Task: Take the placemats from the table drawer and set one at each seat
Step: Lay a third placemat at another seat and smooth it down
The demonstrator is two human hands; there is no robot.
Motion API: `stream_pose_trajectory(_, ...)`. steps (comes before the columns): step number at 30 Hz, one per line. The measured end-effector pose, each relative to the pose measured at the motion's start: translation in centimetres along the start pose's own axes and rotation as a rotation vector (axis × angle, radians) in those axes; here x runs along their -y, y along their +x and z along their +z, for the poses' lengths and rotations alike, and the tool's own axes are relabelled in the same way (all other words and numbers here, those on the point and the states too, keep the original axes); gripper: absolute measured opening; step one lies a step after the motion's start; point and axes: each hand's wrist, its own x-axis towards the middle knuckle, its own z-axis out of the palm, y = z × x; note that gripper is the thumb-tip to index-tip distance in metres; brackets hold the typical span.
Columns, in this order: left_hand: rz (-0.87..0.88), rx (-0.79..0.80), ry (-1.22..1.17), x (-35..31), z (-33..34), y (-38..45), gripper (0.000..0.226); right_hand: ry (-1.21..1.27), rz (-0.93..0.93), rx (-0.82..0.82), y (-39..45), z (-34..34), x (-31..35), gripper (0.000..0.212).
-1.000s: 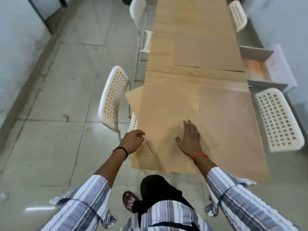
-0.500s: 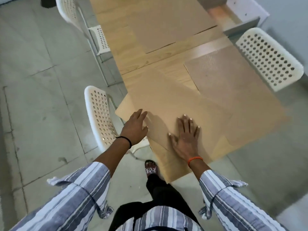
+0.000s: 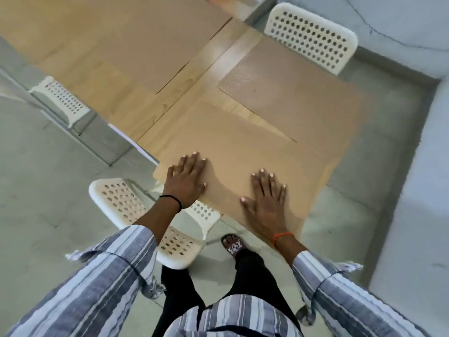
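Observation:
A tan placemat lies flat at the near end of the long wooden table, in front of a white perforated chair. My left hand presses palm-down on its near left corner, fingers spread. My right hand rests flat on its near right part. A second tan placemat lies at the table's right side, before another white chair. A third placemat lies farther up the table. The open drawer shows only as a sliver at the top edge.
Another white chair seat stands at the table's left side. A grey wall runs along the right. The floor is grey tile. My foot stands beside the near chair.
The view has swung left and closer to the table end. The near placemat went from skewed to squared with the table edge. My left hand moved from the mat's edge to lie flat on it.

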Motion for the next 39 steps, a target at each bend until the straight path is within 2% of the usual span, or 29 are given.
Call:
stream_pose_trajectory(4,0.123,0.050,0.065,2.4,-0.7,1.3,0.069,-0.014,0.114,-0.032,-0.6,0.5,1.4,0.067)
stream_pose_trajectory(14,0.311,0.021,0.128,5.4,-1.4,4.2,0.066,-0.033,0.347,-0.149,-1.1,2.9,5.7,0.066)
stream_pose_trajectory(26,0.387,-0.094,0.097,6.7,0.2,6.4,0.063,-0.078,0.383,-0.218,-0.3,3.4,5.9,0.064)
stream_pose_trajectory(39,0.364,-0.199,0.073,6.7,1.1,6.3,0.061,-0.089,0.368,-0.238,-0.1,3.0,5.3,0.062)
